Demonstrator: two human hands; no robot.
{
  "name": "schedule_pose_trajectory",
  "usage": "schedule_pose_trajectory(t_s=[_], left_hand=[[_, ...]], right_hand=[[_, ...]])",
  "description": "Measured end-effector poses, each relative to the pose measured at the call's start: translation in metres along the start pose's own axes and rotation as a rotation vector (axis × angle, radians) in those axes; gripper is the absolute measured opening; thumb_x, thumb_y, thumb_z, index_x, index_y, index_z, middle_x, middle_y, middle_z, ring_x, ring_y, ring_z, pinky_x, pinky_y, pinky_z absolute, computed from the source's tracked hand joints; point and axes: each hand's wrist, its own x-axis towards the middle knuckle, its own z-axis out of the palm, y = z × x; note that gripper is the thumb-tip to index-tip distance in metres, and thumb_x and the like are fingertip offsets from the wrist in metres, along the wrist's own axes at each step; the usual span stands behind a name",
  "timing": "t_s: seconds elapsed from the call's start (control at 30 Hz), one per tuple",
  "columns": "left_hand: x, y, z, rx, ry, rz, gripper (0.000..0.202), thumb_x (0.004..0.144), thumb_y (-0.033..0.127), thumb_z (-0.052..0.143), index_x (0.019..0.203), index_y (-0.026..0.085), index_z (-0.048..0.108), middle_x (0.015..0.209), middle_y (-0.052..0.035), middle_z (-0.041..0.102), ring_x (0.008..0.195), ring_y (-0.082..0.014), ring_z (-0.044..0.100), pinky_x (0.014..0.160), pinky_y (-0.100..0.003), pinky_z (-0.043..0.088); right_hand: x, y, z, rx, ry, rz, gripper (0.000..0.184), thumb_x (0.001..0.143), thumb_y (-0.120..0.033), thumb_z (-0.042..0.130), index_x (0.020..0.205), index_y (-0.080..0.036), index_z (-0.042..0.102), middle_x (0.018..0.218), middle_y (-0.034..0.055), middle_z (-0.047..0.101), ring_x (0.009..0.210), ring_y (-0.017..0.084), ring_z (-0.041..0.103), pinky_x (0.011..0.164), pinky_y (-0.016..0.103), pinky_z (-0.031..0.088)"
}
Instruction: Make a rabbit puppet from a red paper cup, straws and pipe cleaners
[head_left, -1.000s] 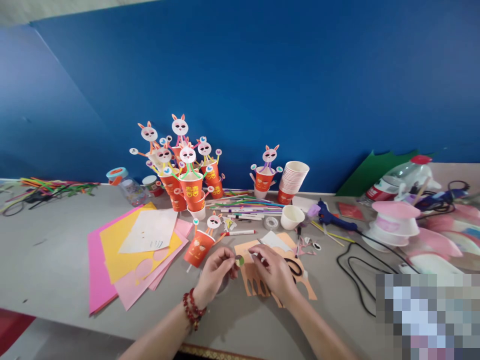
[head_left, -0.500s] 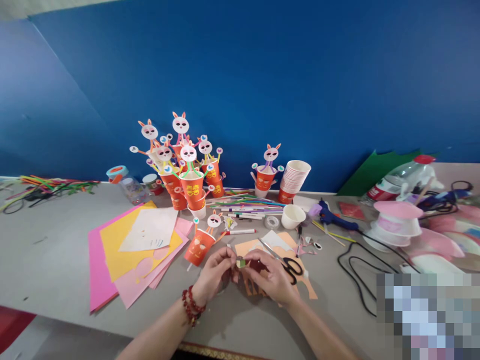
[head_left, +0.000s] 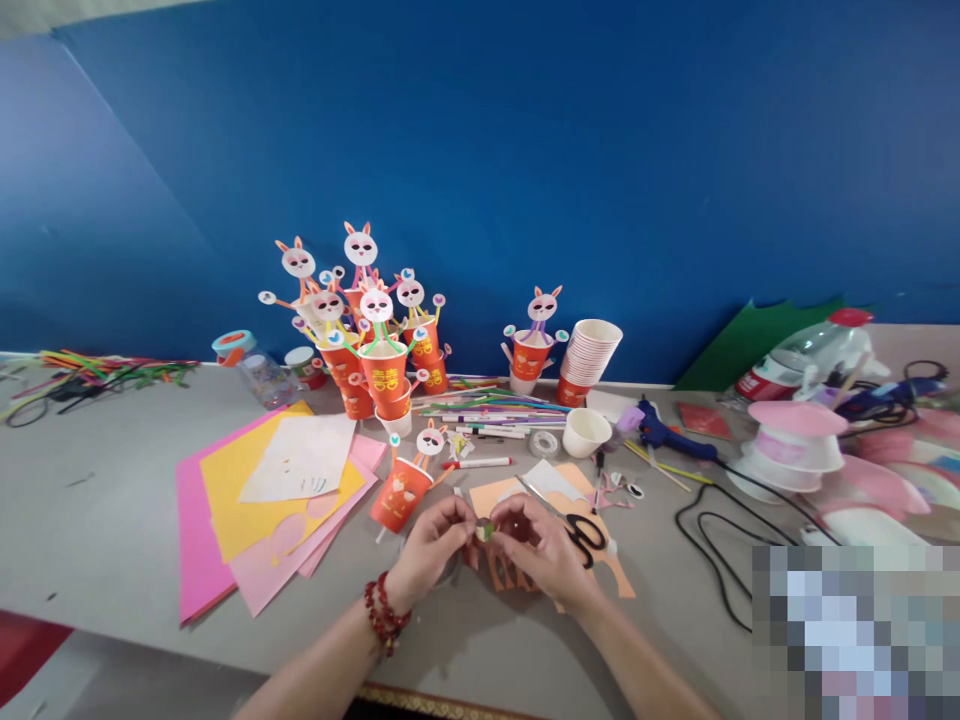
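Note:
My left hand (head_left: 436,540) and my right hand (head_left: 541,548) meet over the front of the table. Between their fingertips is a small round disc (head_left: 485,531), greenish and pale, its markings too small to read. Both hands pinch its edges. Behind my left hand, a red paper cup (head_left: 402,494) with a rabbit face (head_left: 431,440) and stick arms leans at a tilt. Black-handled scissors (head_left: 585,538) lie by my right hand on cut orange paper (head_left: 616,577).
Several rabbit cups (head_left: 387,375) stand stacked at the back left; another rabbit cup (head_left: 529,357) stands near a stack of paper cups (head_left: 591,350). Coloured paper sheets (head_left: 196,540) lie left. A blue glue gun (head_left: 671,437) trails a black cord on the right, near a plastic bottle (head_left: 806,355).
The small disc has turned between my fingertips and shows more of its round face. My fingers have shifted slightly, and the tilted cup appears a little further right.

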Motion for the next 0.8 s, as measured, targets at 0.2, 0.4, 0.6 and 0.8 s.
schedule_pose_trajectory(t_s=[0.2,0.4,0.6,0.8], left_hand=[[0.0,-0.004,-0.002,0.061,-0.015,0.007,0.03,0.08,0.04,0.072,0.075,0.015,0.055,0.059,0.0028,0.058,0.046,-0.0091,0.057,0.048,-0.02,0.042],[0.0,-0.002,-0.002,-0.093,-0.035,-0.077,0.026,0.077,0.034,0.074,0.075,0.015,0.056,0.065,0.0016,0.06,0.047,-0.0085,0.057,0.047,-0.019,0.042],[0.0,0.004,0.003,-0.124,-0.036,-0.166,0.025,0.072,0.031,0.076,0.071,0.015,0.057,0.062,0.0013,0.059,0.045,-0.0089,0.055,0.045,-0.02,0.044],[0.0,0.0,0.001,-0.101,-0.022,-0.163,0.024,0.074,0.033,0.074,0.074,0.015,0.057,0.059,0.0022,0.057,0.045,-0.0084,0.053,0.045,-0.019,0.04]], right_hand=[[0.002,-0.001,-0.002,0.2,0.065,0.073,0.021,0.09,-0.04,0.062,0.093,-0.02,0.057,0.085,0.0028,0.059,0.067,0.014,0.057,0.056,0.025,0.05],[0.003,-0.004,-0.004,0.011,0.046,-0.106,0.009,0.091,-0.029,0.059,0.092,-0.021,0.062,0.087,0.0042,0.06,0.072,0.016,0.058,0.062,0.027,0.049],[0.003,-0.01,-0.002,-0.1,-0.065,-0.286,0.008,0.091,-0.019,0.056,0.092,-0.022,0.063,0.089,0.0049,0.063,0.084,0.019,0.06,0.076,0.031,0.048],[0.004,-0.01,-0.003,-0.124,-0.072,-0.231,0.006,0.089,-0.021,0.058,0.084,-0.021,0.062,0.086,0.0043,0.062,0.081,0.018,0.059,0.073,0.029,0.047]])
